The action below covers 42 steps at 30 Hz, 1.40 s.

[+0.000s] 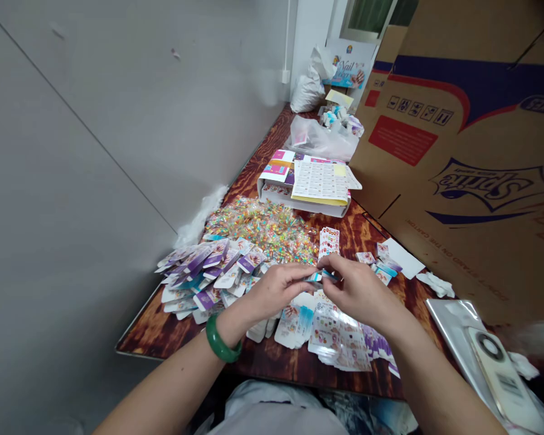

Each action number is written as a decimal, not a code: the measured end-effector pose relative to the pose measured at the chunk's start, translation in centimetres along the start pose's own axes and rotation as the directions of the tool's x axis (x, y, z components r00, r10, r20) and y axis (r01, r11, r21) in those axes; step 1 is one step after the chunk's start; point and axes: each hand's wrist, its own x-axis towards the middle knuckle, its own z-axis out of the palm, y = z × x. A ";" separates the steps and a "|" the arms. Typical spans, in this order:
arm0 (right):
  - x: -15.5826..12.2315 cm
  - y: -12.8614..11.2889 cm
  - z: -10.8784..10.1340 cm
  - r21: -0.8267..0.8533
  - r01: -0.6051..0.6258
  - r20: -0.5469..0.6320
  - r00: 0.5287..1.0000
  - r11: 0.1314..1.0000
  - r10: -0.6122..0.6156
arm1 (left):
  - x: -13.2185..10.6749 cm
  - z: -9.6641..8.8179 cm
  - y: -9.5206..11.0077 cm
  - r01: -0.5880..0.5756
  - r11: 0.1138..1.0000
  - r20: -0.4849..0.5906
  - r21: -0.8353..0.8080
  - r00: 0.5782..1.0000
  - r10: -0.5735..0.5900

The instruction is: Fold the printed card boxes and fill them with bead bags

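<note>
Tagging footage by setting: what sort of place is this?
Likely a small packing workshop: heaps of purple-and-white printed cards, a pile of tiny multicoloured pieces, and a large brown cardboard carton beside the table.

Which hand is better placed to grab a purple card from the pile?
The left hand, probably: the purple pile lies on its side; the right hand is farther off. Both pinch a card.

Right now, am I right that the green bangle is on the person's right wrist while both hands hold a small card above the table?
Not quite: the head view shows the green bangle on the left wrist, not the right. The rest holds: the left hand and right hand together hold a small card above the table.
</note>
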 end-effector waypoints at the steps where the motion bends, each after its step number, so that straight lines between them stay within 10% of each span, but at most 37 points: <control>1: 0.0 0.1 0.1 -0.017 0.008 -0.003 1.000 1.000 -0.008 | 0.0 0.1 -0.1 0.024 1.000 -0.012 -0.015 1.000 -0.024; 15: 0.7 0.1 2.8 -0.056 -0.033 -0.106 0.994 0.998 0.027 | 1.0 1.6 0.8 0.430 0.763 -0.067 -0.482 0.851 -0.521; 23: 0.4 1.9 3.2 0.623 -0.097 -0.094 0.976 0.776 0.197 | 0.9 1.1 1.4 0.476 0.659 -0.069 -0.582 0.779 -0.623; 28: 0.5 1.8 5.1 0.768 -0.038 -0.210 0.928 0.639 0.308 | 0.9 1.0 1.1 0.480 0.650 -0.058 -0.589 0.777 -0.626; 34: 0.5 1.8 5.4 0.543 0.105 -0.401 0.904 0.833 0.148 | 0.7 0.8 0.6 0.488 0.614 -0.001 -0.621 0.783 -0.622; 42: -0.7 2.1 4.7 0.374 0.162 -0.327 0.945 0.913 -0.034 | 0.1 -0.1 -0.2 0.507 0.660 0.081 -0.554 0.822 -0.563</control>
